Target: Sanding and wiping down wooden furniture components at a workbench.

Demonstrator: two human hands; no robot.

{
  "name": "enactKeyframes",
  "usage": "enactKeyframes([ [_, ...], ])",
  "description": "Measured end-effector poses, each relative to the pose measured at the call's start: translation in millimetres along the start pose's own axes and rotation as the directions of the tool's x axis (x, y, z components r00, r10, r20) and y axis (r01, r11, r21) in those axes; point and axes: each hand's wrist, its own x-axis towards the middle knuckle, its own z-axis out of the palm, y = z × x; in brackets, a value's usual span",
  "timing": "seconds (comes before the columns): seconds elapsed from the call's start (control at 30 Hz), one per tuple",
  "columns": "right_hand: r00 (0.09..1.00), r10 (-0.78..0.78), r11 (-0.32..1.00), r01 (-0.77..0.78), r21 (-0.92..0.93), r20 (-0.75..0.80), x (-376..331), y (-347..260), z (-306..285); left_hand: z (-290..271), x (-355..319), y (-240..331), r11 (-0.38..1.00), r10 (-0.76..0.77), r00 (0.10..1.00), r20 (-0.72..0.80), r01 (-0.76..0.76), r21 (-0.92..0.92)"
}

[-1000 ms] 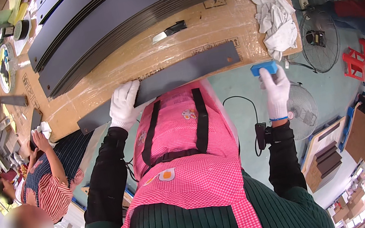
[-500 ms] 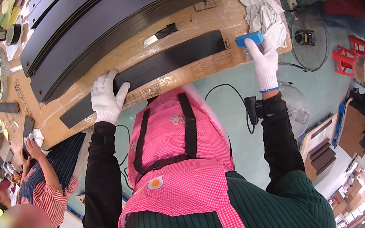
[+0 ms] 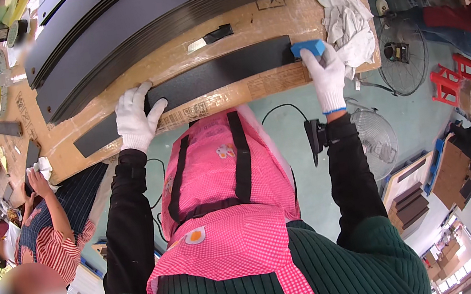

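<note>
A long, narrow dark board lies near the front edge of the cardboard-covered table. My left hand, in a white glove, holds this board left of its middle, fingers over it and thumb spread to the right. In a white glove too, my right hand pinches a small blue block between thumb and fingers. The block is at the board's right end; whether it presses on the board I cannot tell. Just right of that hand is a crumpled white cloth.
Stacked long dark panels fill the table's far side. A black-and-pale strip lies between stack and board. To the left, a co-worker handles a dark piece. Standing fans and red stools are at the right.
My right hand has moved left with the blue block, from beside the white cloth to the board's right end. My left hand stays in place on the board.
</note>
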Motion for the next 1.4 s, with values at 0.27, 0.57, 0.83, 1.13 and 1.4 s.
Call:
enactKeyframes([
  [0.27, 0.994, 0.089, 0.990, -0.095, -0.104, -0.066, -57.4, -0.3, -29.7, -8.0, 4.6, 10.1, 0.998, 0.014, 0.999, -0.046, -0.016, -0.060],
  [0.57, 0.963, 0.004, 0.999, -0.014, 0.038, 0.268, -64.4, -59.2, 45.5, -10.9, -1.7, 16.2, 0.995, -0.012, 0.996, -0.093, 0.003, -0.096],
  [0.83, 0.761, 0.006, 0.997, 0.047, -0.064, 0.649, -101.8, -125.3, 134.8, -7.6, -2.3, 11.6, 0.979, -0.062, 0.997, -0.050, 0.051, -0.196],
  [1.13, 0.700, 0.001, 0.999, 0.028, -0.029, 0.715, -150.3, -165.1, 213.8, -9.0, -6.5, -1.8, 0.964, 0.042, 0.999, -0.014, -0.045, -0.264],
  [1.4, 0.407, -0.014, 0.982, 0.178, -0.064, 0.913, -163.0, -178.4, 352.5, 57.2, -11.7, -7.8, 0.777, -0.162, 0.916, -0.366, -0.110, -0.620],
])
